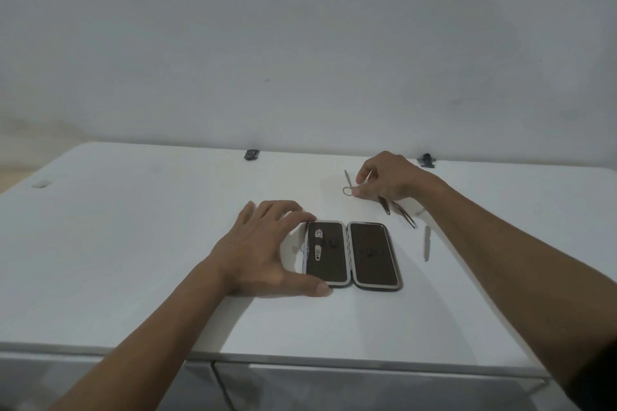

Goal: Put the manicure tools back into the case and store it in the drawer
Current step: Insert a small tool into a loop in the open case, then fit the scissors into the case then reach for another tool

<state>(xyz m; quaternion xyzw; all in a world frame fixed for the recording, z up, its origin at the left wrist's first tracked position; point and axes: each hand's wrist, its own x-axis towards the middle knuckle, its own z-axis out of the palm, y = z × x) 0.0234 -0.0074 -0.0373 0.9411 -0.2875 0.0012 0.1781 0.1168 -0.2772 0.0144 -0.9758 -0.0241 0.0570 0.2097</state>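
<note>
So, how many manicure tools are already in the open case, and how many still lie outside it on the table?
In the open dark brown case: 1, a silver nail clipper.
Outside on the white table: 4, namely small steel scissors pinched by the right hand, two slim metal tools, one pale nail file.
Total: 5.

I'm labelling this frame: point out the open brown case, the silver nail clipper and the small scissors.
open brown case point(375, 255): head view, right half's lining.
silver nail clipper point(318, 243): head view, middle of its lever.
small scissors point(347, 182): head view, shank above the finger ring.
</note>
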